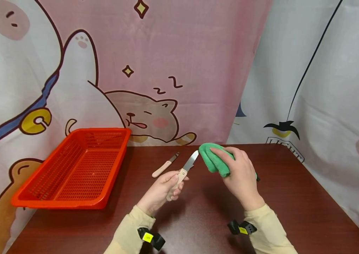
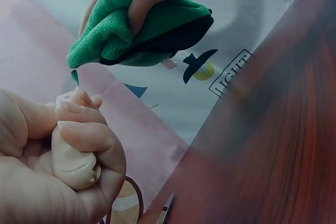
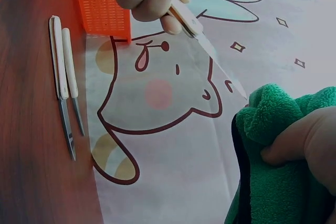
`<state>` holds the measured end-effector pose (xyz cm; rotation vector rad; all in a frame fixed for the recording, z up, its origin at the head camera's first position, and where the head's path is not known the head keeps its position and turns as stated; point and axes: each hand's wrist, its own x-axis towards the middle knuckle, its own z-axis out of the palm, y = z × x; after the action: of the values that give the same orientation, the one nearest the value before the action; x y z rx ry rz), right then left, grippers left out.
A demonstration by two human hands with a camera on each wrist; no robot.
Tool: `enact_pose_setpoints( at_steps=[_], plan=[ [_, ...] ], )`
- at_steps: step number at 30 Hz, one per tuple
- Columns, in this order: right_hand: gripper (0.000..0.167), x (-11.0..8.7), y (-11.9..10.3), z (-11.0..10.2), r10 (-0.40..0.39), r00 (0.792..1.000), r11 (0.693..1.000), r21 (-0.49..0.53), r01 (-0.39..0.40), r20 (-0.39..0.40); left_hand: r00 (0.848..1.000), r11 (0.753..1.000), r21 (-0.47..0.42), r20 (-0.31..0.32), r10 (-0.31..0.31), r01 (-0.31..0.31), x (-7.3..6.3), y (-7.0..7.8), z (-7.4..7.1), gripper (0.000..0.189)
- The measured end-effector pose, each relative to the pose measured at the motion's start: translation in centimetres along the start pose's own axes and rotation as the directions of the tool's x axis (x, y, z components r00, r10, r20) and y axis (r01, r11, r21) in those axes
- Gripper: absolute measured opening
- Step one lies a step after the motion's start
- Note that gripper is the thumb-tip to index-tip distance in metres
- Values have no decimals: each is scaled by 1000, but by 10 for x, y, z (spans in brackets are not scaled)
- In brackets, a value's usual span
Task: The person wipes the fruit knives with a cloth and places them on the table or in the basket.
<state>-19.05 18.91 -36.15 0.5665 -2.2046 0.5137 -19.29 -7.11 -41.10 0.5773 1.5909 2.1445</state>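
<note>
My left hand (image 1: 163, 188) grips the pale handle of a knife (image 1: 189, 163), its silver blade pointing up and away. A folded green cloth (image 1: 214, 160) with dark edging (image 2: 178, 32) is held in my right hand (image 1: 239, 173), thumb pressed into its folds. The blade's tip meets the cloth's near edge in the right wrist view; whether they touch, I cannot tell. On the table lie two more pale-handled knives, one longer knife (image 3: 59, 66) beside a slimmer knife (image 3: 71, 69). From the head camera, one of them is mostly hidden behind the held knife.
An orange-red plastic basket (image 1: 103, 192) with perforated walls stands at the left of the dark reddish-brown table (image 1: 293, 197). Behind the table hangs a cartoon-printed curtain (image 1: 198, 70). Black wrist cameras sit on both cream sleeves (image 1: 268, 225).
</note>
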Motion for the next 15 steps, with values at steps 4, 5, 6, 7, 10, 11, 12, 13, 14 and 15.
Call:
enact_pose_setpoints(
  at_steps=[4, 5, 6, 7, 10, 11, 12, 13, 14, 15],
  plan=[
    [73, -2, 2, -2, 3, 1000, 1000, 10, -3, -1, 1000, 1000, -1, -3, 6, -6, 0, 0, 0, 38],
    [73, -3, 2, -2, 2, 1000, 1000, 13, -2, -2, 1000, 1000, -2, -4, 8, -8, 0, 0, 0, 37],
    [73, -4, 2, -2, 2, 1000, 1000, 15, -2, -5, 1000, 1000, -3, -5, 11, -11, 0, 1, 0, 37],
    [73, -4, 3, -2, 1, 1000, 1000, 17, -1, -7, 1000, 1000, -5, -8, 14, -14, 0, 1, -1, 37],
    [73, -5, 3, -3, -2, 1000, 1000, 22, 3, -12, 1000, 1000, -10, -16, 20, -21, 0, 2, 0, 36],
    [73, -5, 3, -3, -3, 1000, 1000, 25, 3, -12, 1000, 1000, -13, -17, 21, -22, 0, 3, 0, 36],
    [73, -6, 3, -3, -2, 1000, 1000, 27, 3, -13, 1000, 1000, -13, -21, 22, -22, 0, 4, 0, 37],
    [73, -6, 3, -4, -2, 1000, 1000, 28, 2, -12, 999, 1000, -11, -24, 23, -23, 0, 4, 0, 38],
    [73, -6, 3, -4, 0, 1000, 1000, 30, 0, -12, 999, 1000, -7, -30, 23, -23, -1, 5, 1, 39],
    [73, -6, 3, -4, 2, 1000, 1000, 31, -1, -12, 999, 1000, 2, -39, 21, -21, -1, 6, 2, 39]
  ],
)
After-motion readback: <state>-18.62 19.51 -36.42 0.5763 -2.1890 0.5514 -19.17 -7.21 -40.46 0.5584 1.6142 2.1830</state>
